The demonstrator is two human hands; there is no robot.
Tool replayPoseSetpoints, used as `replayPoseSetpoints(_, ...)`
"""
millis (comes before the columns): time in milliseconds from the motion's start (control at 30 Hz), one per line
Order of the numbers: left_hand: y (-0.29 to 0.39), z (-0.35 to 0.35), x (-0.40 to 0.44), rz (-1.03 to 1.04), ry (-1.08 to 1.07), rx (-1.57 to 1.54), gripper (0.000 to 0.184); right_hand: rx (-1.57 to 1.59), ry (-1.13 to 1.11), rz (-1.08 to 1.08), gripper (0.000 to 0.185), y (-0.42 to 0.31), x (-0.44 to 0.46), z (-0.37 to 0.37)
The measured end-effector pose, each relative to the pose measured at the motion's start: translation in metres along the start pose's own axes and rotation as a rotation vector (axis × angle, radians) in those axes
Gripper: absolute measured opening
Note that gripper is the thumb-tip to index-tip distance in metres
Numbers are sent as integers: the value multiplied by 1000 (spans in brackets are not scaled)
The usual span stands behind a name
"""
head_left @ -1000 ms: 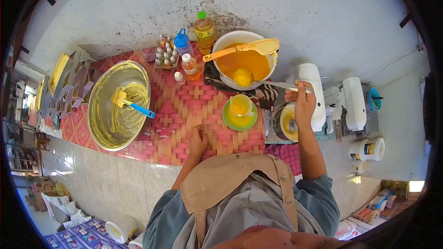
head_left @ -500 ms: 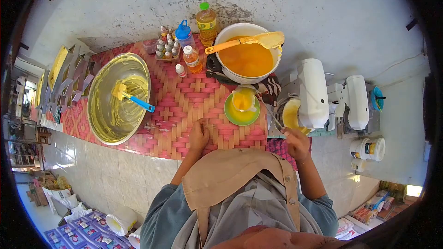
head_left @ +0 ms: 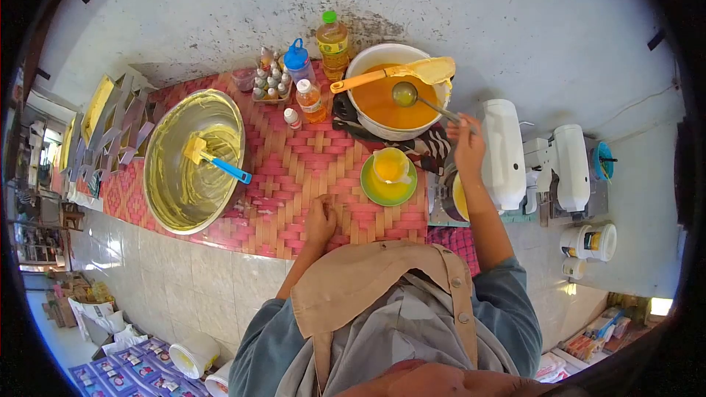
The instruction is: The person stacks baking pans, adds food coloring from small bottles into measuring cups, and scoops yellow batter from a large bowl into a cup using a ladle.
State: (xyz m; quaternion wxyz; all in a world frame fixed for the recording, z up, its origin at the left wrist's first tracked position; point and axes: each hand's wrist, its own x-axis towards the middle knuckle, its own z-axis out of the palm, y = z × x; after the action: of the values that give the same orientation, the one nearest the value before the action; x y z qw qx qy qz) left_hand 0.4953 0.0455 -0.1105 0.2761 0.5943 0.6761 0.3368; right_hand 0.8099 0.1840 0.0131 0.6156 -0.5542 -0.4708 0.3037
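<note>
One ladle at 1 o'clock, in or just above the white tub, right hand gripping its handle. Probably light but slippery, so hold the upper end. Left hand, 7 o'clock: loosely curled, can't tell if empty.

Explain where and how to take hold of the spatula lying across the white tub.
By its orange handle, probably from above and the near side: the handle's end juts past the left rim of the tub, a green-capped bottle stands close behind it, and the blade is smeared with yellow mix.
</note>
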Motion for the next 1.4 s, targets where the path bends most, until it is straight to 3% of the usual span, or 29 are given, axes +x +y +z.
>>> replayPoseSetpoints(33,2,-1,0,-8,-3,-9,27,-178,-50,-110,24,6,4,7)
replayPoseSetpoints(133,-3,2,1,5,10,-19,28,-281,-174,-96,24,17,8,19)
replayPoseSetpoints(200,-4,1,1,22,25,-18,28,-258,-192,-59,25,11,8,25)
replayPoseSetpoints(267,-2,1,0,32,44,-30,28,-170,-163,160,25,2,6,27)
replayPoseSetpoints(467,1,-1,0,25,24,-15,29,31,-111,314,24,15,12,12)
replayPoseSetpoints(1167,0,0,0,40,38,-44,27,89,56,134,24,-83,-20,-26)
replayPoseSetpoints(1400,6,-2,0,114,74,35,27,68,-30,7,20,-73,-76,-50)
